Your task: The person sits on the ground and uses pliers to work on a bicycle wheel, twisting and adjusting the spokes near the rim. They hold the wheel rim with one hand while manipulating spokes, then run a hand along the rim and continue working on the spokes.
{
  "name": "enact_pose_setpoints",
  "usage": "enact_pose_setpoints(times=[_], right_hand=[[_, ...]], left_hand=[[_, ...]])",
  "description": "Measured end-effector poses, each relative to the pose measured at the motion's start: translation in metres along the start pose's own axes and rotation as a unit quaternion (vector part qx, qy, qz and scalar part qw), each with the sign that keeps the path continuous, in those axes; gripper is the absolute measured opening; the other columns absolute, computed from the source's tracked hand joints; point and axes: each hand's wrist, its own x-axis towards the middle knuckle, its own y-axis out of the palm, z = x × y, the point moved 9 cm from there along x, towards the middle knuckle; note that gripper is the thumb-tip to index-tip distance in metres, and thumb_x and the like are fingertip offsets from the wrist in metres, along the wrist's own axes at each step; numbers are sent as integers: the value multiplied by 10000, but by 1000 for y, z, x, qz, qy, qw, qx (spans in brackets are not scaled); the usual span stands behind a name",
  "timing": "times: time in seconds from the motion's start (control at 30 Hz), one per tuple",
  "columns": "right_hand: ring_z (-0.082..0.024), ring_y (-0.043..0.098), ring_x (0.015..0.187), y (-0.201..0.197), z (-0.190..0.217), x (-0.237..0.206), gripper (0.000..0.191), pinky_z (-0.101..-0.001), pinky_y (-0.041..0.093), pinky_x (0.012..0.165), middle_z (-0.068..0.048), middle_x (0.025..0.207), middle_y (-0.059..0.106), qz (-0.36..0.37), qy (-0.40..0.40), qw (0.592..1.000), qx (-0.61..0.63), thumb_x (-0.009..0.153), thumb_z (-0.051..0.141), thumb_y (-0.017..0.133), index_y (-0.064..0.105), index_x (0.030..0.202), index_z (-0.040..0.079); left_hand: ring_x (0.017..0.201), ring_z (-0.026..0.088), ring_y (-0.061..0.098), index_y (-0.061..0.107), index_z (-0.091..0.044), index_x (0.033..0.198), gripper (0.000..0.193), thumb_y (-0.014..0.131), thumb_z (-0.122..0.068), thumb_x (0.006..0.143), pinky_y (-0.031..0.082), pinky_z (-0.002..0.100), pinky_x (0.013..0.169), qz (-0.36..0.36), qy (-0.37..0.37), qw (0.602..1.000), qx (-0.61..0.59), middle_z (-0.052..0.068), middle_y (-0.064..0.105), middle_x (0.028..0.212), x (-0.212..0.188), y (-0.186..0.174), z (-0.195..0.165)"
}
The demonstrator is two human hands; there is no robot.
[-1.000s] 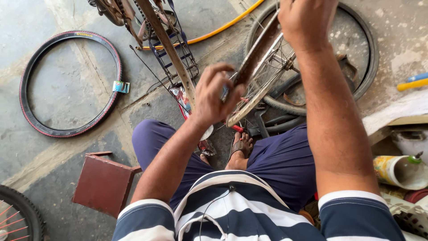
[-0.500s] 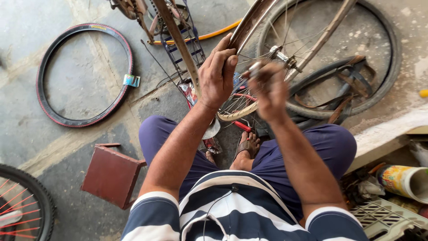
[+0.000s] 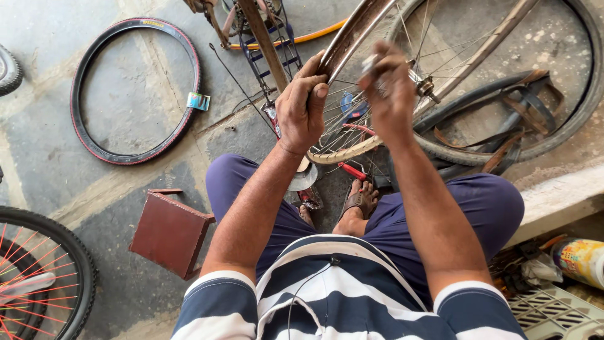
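Rim [image 3: 352,38] of a bare bike wheel is standing up in front of the person, over their lap and feet. It is brown and shiny, with thin spokes [image 3: 343,119] running inward. The left hand [image 3: 303,107] is gripping the rim, with its fingers [image 3: 318,79] curled tight around the edge. The right hand [image 3: 391,88] is hovering just beside it, among the spokes, and its fingers are pinching a small silver tool [image 3: 371,62]. The hub [image 3: 426,87] is sitting just right of that hand.

A loose black tube [image 3: 503,101] is lying tangled on the floor [image 3: 126,107] behind the wheel, inside a big black tire [image 3: 588,82]. A bike frame [image 3: 267,44] is leaning just left of the rim, with a yellow hose [image 3: 302,39] behind it. A sandaled foot [image 3: 360,200] is resting under the wheel, near a red-handled tool [image 3: 352,171].

Farther left, a black tire with a red edge [image 3: 135,91] is lying flat on the floor. A small brown stool [image 3: 171,232] is sitting beside the left knee. A wheel with red spokes [image 3: 44,277] is showing at the bottom left. At the bottom right, a can [image 3: 580,259] is lying by a grey crate [image 3: 553,311].
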Motion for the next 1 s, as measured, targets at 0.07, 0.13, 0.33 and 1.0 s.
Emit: enact_pose_setpoints(times=[0.07,0.13,0.33,1.0], right_hand=[[-203,667,1186,15,15,-7,287,-358,578,1029,-127,1367,622,70,-23,995,-68,990,239,804,607,1099,61],[-186,699,1102,24,27,-6,298,-350,605,980,-110,1268,675,107,-41,990,-82,942,218,843,642,1089,55],[-144,755,972,41,29,22,280,-321,625,869,-85,1037,765,183,-17,983,-17,949,228,788,713,1133,30],[-190,737,890,42,55,32,268,-329,627,769,-115,994,707,175,-124,966,-146,934,140,844,674,1085,-2]], left_hand=[[1129,292,739,641,-34,1101,213,600,-243,1113,590,373,973,-6,16,999,42,168,663,1376,-1,-2,-1],[1048,267,724,648,-34,1095,218,607,-248,1103,577,365,923,-2,14,999,42,167,669,1370,-1,-2,2],[990,241,710,642,-56,1062,208,600,-254,1109,559,357,879,-2,18,998,64,154,668,1377,-1,-3,6],[988,270,690,643,-69,1111,158,663,-220,1071,547,374,930,8,-7,998,58,156,675,1384,10,4,-4]])
